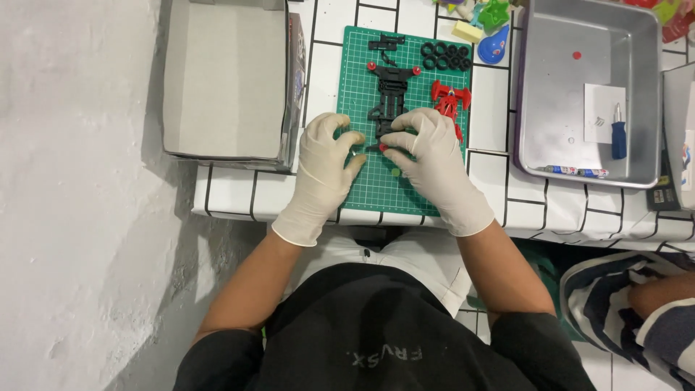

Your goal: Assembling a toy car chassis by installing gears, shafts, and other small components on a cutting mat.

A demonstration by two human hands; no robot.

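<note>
We see 2 gloved hands meeting at the near end of a black toy-car chassis (389, 99) that lies lengthwise on a green cutting mat (362, 185). The left hand (326, 163) has its thumb and forefinger curled toward each other, pinching something too small for us to make out, with the fingertips just beside the chassis end. The right hand (434, 156) bends its fingers down onto the same end of the chassis, and a small red round part (384, 147) shows between its fingertips; we take it as grasping that part against the chassis. Both hands rest low on the mat.

At the far end of the chassis we see 2 red rollers (372, 66), 1 on each corner. Just beside the right hand, to its far side, lies a red plastic part (449, 98), partly covered by the knuckles. Beyond that, near the mat's far edge, sits a cluster of black tyres (447, 56), and a small black part (385, 42) lies at the top of the mat.

The mat sits on a white table (492, 108) with a black grid pattern. To the left stands an open cardboard box (224, 80). To the right rests a metal tray (590, 51) holding a blue-handled screwdriver (618, 134) and a white paper slip (603, 112). A blue drop-shaped piece (494, 45) lies near the tray's far corner. At the lower right we see another person's striped sleeve (615, 297).
</note>
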